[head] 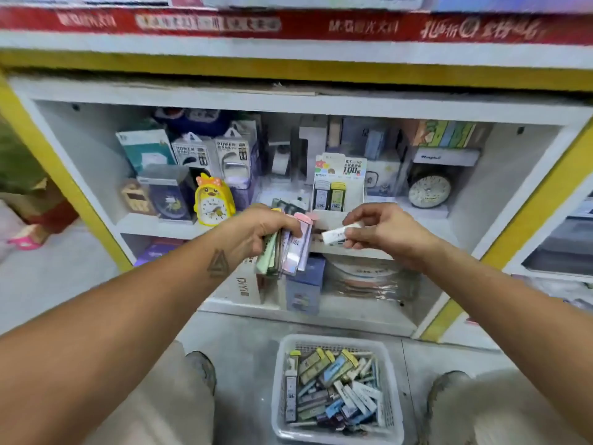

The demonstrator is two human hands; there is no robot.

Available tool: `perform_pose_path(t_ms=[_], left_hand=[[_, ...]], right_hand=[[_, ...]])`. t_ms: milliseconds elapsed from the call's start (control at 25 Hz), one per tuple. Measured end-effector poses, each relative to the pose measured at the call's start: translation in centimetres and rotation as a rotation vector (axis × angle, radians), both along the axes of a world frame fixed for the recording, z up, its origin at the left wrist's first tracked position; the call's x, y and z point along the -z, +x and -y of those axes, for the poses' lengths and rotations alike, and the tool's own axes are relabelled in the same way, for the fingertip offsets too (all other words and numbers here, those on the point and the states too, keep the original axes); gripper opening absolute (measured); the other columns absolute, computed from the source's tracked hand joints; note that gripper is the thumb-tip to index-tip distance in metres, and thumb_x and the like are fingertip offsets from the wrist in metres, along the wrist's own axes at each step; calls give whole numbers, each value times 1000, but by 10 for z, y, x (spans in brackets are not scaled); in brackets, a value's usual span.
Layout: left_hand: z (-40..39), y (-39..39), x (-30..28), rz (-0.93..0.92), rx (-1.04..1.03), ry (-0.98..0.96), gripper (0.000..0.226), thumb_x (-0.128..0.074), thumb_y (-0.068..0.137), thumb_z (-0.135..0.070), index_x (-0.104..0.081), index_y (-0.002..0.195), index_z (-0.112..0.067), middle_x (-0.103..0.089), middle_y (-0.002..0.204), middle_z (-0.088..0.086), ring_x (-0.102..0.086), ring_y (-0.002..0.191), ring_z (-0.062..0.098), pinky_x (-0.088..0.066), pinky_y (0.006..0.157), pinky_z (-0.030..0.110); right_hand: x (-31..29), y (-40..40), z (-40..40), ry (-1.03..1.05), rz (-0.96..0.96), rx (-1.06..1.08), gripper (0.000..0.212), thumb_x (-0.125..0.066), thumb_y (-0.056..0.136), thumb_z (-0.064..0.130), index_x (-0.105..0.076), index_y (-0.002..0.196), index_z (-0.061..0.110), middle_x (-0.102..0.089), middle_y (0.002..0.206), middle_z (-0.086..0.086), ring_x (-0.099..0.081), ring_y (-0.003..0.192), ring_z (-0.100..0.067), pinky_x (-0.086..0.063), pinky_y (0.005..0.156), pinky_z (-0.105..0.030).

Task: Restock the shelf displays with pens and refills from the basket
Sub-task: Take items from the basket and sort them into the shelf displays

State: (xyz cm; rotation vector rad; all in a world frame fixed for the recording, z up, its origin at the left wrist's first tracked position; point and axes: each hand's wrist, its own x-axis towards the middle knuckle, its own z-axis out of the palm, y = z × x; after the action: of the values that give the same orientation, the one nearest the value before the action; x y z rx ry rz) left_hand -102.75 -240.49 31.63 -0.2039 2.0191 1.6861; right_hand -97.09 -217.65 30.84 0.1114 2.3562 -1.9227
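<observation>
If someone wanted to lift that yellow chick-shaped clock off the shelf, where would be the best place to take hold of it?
Probably by its two sides, coming straight in from the front. The yellow chick clock stands upright at the shelf's front edge, facing outward. A dark boxed item sits close on one side, so fingers would need to slip in carefully there. The bow on top looks too small to grip.
</observation>
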Motion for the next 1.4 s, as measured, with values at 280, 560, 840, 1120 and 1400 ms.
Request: perform_pose_path(t_ms=[280, 560, 840, 1120, 1400], left_hand=[[24, -45, -35, 79, -81, 15, 4, -64, 87, -2, -64, 84, -4, -61, 74, 10, -58, 58, 21, -53, 47, 24], [50, -80, -37, 40, -211, 111, 13, -61, 86, 4, -64, 77, -4, -65, 51, 9, -64, 40, 19, -60, 62, 39], [75, -89, -38, 61, -234, 94, 12, -61, 84, 6, -64, 77, -3, -67, 56, 9, -64, 42, 20, -53, 39, 33], [89, -90, -30, 59, -232, 76, 16, -65, 81, 4, -67, 96, 0, -71, 62, 13, -69, 49, 25, -56, 41, 36], [90, -92, -24, 81, -211, 69, 18, -67, 81, 3, -67, 99, 1, -73, 70, 15, -71, 58, 25, -58, 76, 39]], right_hand=[[-27, -62, 25, 158, -94, -37, 15, -63, 92, -7, -66, 103, 1, -75, 81, -20, -73, 75, -31, -57, 72, -37], [-14, -111, 44, 313, -303, 20, 8, -77, 86, 8, -75, 82, 15, -75, 83, -9, -72, 81, -28, -58, 80, -38], [-8, -136, 67, 632, -565, 32, 24, -77, 85, 5, -74, 104, 19, -65, 84, 6, -62, 77, -6, -48, 73, -7], [22, -152, 86, 717, -603, -67, 21, -72, 90, 5, -70, 106, 19, -69, 85, 4, -66, 80, -2, -54, 75, -16], [34, -159, 102, 834, -579, -138, 14, -72, 89, 7, -71, 98, 17, -70, 85, 4, -66, 77, -7, -60, 75, -38]])
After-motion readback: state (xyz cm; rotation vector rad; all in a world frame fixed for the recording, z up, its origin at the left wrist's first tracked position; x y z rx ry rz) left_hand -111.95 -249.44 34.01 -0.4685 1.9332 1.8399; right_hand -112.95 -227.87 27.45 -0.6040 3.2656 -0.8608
